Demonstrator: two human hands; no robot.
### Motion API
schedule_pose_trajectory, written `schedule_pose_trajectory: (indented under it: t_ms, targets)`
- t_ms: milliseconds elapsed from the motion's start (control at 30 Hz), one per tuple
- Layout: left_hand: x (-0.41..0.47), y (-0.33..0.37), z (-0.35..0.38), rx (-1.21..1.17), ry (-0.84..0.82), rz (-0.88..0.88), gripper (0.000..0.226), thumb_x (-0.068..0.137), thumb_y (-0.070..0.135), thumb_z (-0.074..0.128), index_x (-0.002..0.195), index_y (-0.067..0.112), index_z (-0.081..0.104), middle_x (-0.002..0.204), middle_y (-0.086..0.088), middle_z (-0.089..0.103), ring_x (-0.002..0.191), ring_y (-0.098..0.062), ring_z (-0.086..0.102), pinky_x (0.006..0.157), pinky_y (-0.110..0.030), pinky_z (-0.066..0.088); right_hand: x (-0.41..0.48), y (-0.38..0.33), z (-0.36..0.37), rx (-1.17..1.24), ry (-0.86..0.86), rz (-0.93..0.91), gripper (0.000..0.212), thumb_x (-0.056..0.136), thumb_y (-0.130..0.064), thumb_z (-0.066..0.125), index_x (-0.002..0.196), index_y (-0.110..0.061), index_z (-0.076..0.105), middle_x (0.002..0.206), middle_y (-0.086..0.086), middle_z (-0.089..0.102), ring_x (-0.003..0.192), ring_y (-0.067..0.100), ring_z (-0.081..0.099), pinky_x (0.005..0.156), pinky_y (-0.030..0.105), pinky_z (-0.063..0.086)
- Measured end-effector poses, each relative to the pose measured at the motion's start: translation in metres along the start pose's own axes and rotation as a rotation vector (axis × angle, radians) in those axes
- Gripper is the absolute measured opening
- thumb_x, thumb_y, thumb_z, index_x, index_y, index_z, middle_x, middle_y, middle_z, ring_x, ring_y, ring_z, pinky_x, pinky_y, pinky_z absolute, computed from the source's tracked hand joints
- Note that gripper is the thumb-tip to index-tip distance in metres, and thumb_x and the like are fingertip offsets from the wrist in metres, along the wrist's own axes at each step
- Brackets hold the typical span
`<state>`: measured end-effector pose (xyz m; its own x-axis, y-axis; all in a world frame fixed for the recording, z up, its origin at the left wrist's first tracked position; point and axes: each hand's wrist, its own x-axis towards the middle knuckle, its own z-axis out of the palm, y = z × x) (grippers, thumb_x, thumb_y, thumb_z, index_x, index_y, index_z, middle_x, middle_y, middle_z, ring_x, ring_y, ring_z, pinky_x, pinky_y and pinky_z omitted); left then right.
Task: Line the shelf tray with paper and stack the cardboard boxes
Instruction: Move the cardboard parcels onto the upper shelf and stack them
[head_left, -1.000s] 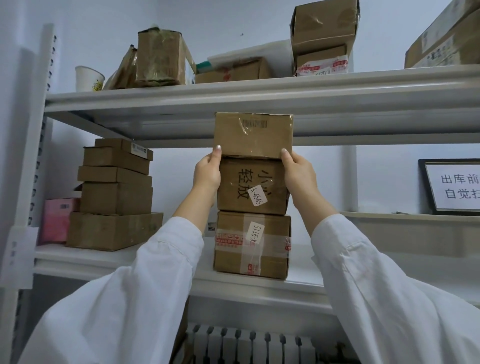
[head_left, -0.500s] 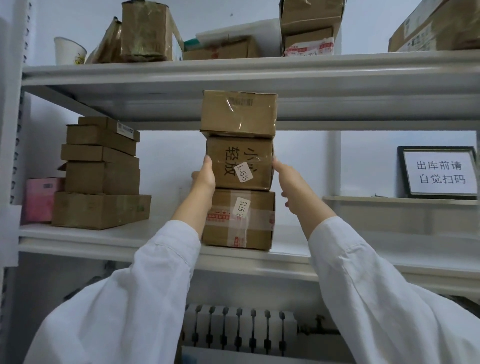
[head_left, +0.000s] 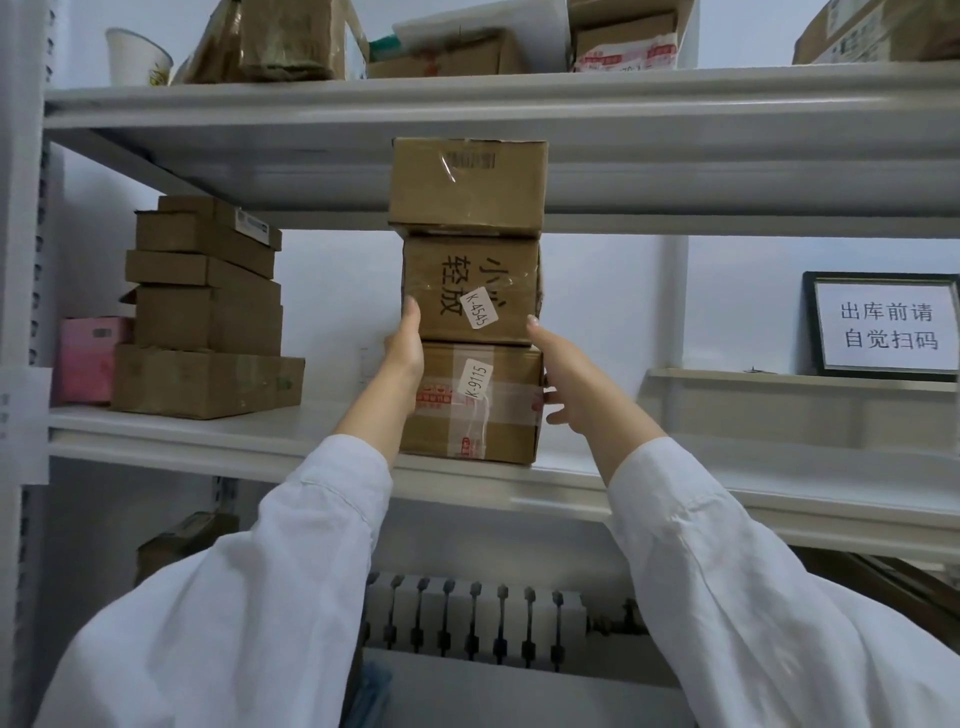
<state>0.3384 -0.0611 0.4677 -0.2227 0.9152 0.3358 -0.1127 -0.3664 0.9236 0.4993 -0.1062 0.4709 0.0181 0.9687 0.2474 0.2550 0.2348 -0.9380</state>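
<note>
Three cardboard boxes stand stacked on the white shelf tray (head_left: 260, 436). The top box (head_left: 467, 187) is plain and taped, the middle box (head_left: 470, 288) carries black characters and a K-4545 label, and the bottom box (head_left: 478, 402) has a K-9115 label and red-printed tape. My left hand (head_left: 405, 345) lies flat against the left side of the stack where the middle and bottom boxes meet. My right hand (head_left: 556, 369) lies flat against the right side at the same height, fingers straight. Both sleeves are white.
A second pile of several brown boxes (head_left: 208, 312) stands at the shelf's left end beside a pink box (head_left: 85, 358). A framed sign (head_left: 885, 325) leans at the right. The upper shelf (head_left: 467, 98) holds boxes and a paper cup (head_left: 136, 60). A radiator (head_left: 467, 618) sits below.
Both hands have slid down from the sides of the top box to the middle and bottom boxes. The top box now rests on the stack with no hand on it.
</note>
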Motion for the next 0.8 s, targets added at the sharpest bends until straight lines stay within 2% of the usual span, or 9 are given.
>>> schedule_pose_trajectory:
  t_ms: [100,167,233,267,400,500,633,700,800]
  targets:
    - [0.013,-0.017,-0.006,-0.044,0.027,0.011,0.121,0.037,0.093,0.034,0.14,0.031,0.037,0.143,-0.004,0.044,0.129,-0.031,0.043,0.106,-0.053,0.034,-0.003,0.006,0.0,0.023,-0.008,-0.011,0.073,0.091,-0.064,0.035,0.148,-0.019,0.029,0.152,0.01,0.032,0.136,0.032,0.036,0.113,0.05,0.027]
    - [-0.01,-0.015,-0.002,-0.051,0.061,0.029,0.106,0.056,0.089,0.036,0.141,0.026,0.034,0.144,-0.004,0.042,0.131,-0.03,0.04,0.107,-0.05,0.033,-0.006,0.011,-0.003,0.057,-0.024,-0.027,0.071,0.092,-0.062,0.036,0.148,-0.019,0.029,0.153,0.009,0.031,0.138,0.031,0.034,0.114,0.048,0.026]
    - [-0.023,-0.017,0.003,-0.041,0.141,0.075,0.075,0.086,0.066,0.037,0.143,0.018,0.027,0.146,-0.007,0.037,0.132,-0.029,0.037,0.108,-0.046,0.033,-0.009,0.016,-0.008,0.07,-0.028,-0.041,0.068,0.093,-0.06,0.036,0.148,-0.02,0.028,0.154,0.009,0.028,0.14,0.031,0.03,0.114,0.046,0.026]
    - [-0.023,-0.02,0.006,-0.015,0.206,0.09,0.067,0.091,0.056,0.039,0.143,0.016,0.025,0.146,-0.008,0.035,0.132,-0.03,0.036,0.107,-0.046,0.034,-0.011,0.017,-0.011,0.07,-0.024,-0.04,0.067,0.094,-0.059,0.036,0.148,-0.02,0.027,0.154,0.009,0.027,0.14,0.032,0.028,0.115,0.046,0.026]
    - [-0.041,-0.019,0.022,0.083,0.437,0.139,0.058,0.09,0.037,0.052,0.139,0.016,0.03,0.145,-0.008,0.036,0.132,-0.029,0.032,0.106,-0.048,0.035,-0.017,0.024,-0.022,0.082,-0.001,-0.028,0.065,0.095,-0.056,0.038,0.147,-0.018,0.03,0.152,0.009,0.032,0.137,0.032,0.034,0.112,0.045,0.03]
    - [-0.059,-0.021,0.036,0.029,0.533,0.256,0.044,0.087,0.027,0.052,0.128,0.016,0.041,0.135,-0.006,0.045,0.125,-0.025,0.037,0.1,-0.043,0.04,-0.026,0.031,-0.03,0.109,0.008,-0.077,0.051,0.096,-0.049,0.041,0.134,-0.015,0.047,0.135,0.007,0.051,0.114,0.024,0.052,0.097,0.038,0.04]
    - [-0.092,-0.035,0.057,-0.159,0.431,0.386,0.011,0.09,0.016,0.045,0.098,0.018,0.052,0.097,-0.003,0.059,0.087,-0.015,0.056,0.073,-0.026,0.047,-0.038,0.052,-0.042,0.147,0.042,-0.18,0.028,0.096,-0.034,0.049,0.108,-0.013,0.062,0.101,0.005,0.066,0.088,0.02,0.061,0.079,0.032,0.046]
    - [-0.107,-0.046,0.069,-0.223,0.343,0.374,0.012,0.092,0.01,0.044,0.088,0.016,0.055,0.08,0.0,0.059,0.072,-0.011,0.054,0.064,-0.02,0.045,-0.047,0.067,-0.051,0.151,0.044,-0.216,0.02,0.096,-0.028,0.05,0.101,-0.013,0.063,0.092,0.006,0.066,0.079,0.02,0.061,0.07,0.028,0.044]
    - [-0.129,-0.072,0.092,-0.264,0.273,0.324,0.023,0.091,0.007,0.045,0.073,0.017,0.055,0.067,0.001,0.055,0.063,-0.01,0.051,0.056,-0.017,0.041,-0.059,0.092,-0.067,0.134,0.015,-0.225,0.016,0.096,-0.023,0.05,0.098,-0.013,0.063,0.083,0.004,0.066,0.071,0.018,0.06,0.066,0.026,0.042]
